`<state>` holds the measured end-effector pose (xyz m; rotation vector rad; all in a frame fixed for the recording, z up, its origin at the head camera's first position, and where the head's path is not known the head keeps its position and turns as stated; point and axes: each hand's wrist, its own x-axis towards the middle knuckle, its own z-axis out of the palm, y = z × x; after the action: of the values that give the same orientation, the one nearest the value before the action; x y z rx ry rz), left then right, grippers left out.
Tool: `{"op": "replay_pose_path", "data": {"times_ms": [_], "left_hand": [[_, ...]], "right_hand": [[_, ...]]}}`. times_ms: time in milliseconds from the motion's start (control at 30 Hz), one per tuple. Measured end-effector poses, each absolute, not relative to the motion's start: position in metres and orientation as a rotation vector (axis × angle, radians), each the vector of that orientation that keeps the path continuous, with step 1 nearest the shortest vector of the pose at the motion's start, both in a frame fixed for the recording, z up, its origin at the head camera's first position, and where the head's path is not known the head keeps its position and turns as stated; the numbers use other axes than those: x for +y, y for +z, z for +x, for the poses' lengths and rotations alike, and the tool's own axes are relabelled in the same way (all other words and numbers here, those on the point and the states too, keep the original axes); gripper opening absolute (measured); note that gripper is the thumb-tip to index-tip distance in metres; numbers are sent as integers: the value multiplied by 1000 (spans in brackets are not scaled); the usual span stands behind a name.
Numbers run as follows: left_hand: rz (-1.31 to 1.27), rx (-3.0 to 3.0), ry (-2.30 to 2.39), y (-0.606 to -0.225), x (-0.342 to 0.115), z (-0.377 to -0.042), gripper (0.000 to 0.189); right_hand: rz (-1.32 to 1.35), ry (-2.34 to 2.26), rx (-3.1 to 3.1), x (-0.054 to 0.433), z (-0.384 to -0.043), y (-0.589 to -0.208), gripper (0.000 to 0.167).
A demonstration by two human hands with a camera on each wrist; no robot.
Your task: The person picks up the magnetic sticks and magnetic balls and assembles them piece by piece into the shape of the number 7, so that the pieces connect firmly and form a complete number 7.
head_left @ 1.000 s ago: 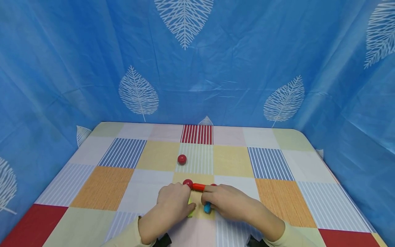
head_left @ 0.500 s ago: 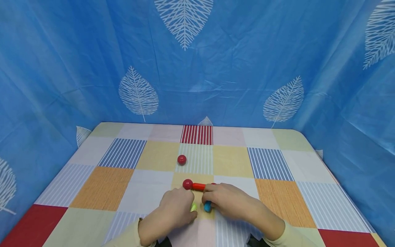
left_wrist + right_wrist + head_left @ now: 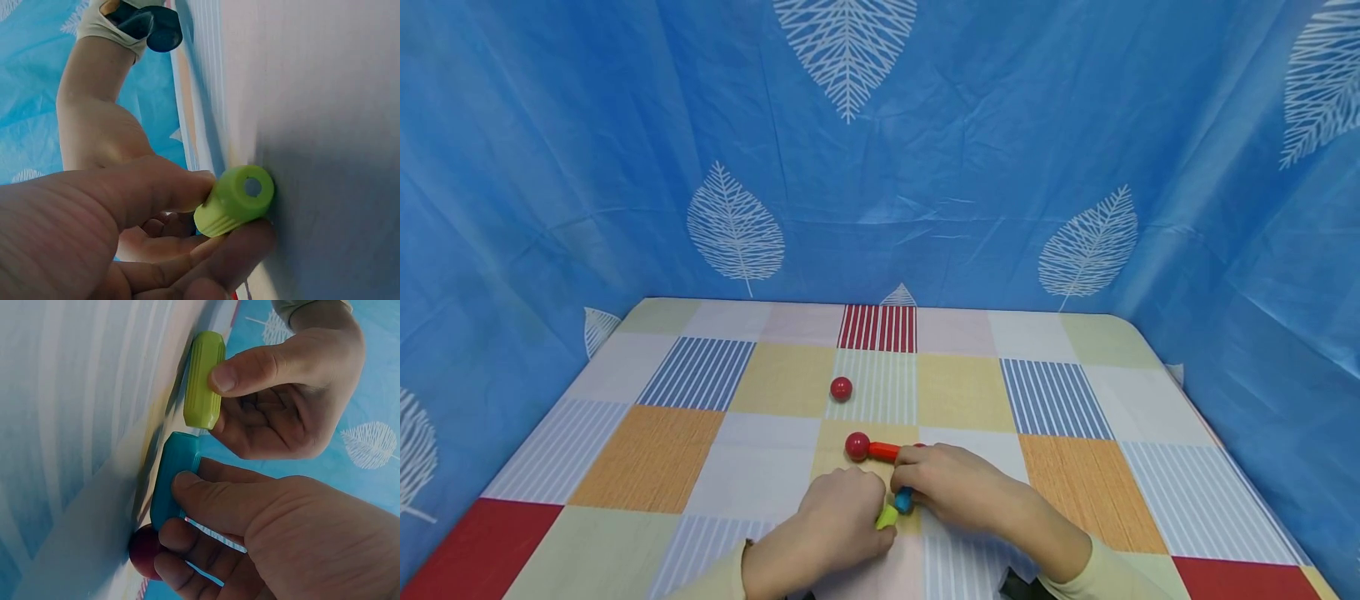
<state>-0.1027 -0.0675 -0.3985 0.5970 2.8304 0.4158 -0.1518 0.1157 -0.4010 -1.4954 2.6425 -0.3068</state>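
Observation:
My left hand (image 3: 844, 515) pinches a yellow-green magnetic rod (image 3: 205, 380) between thumb and fingers; a grey disc shows in its end in the left wrist view. My right hand (image 3: 955, 487) pinches a blue magnetic rod (image 3: 174, 481), whose far end meets a dark red ball (image 3: 145, 551). In the right wrist view the facing ends of the green and blue rods are very close. Beyond the hands lies an orange-red rod (image 3: 883, 452) with a red ball (image 3: 857, 447) at its left end. Its right end and the ball there are mostly hidden by my right hand.
Farther back on the patchwork tablecloth (image 3: 880, 387) sits a loose red ball (image 3: 841, 388). A blue curtain (image 3: 925, 167) with white leaf prints encloses the table's back and sides.
My left hand has moved right and slightly nearer to me, bringing the green rod up to the blue rod's near end. My right hand stays in place.

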Motion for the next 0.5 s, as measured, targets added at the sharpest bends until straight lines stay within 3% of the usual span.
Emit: {"op": "replay_pose_path", "data": {"times_ms": [500], "left_hand": [[639, 2802, 533, -400, -65, -102, 43]], "right_hand": [[-1515, -196, 2685, 113, -148, -400, 12]]}}
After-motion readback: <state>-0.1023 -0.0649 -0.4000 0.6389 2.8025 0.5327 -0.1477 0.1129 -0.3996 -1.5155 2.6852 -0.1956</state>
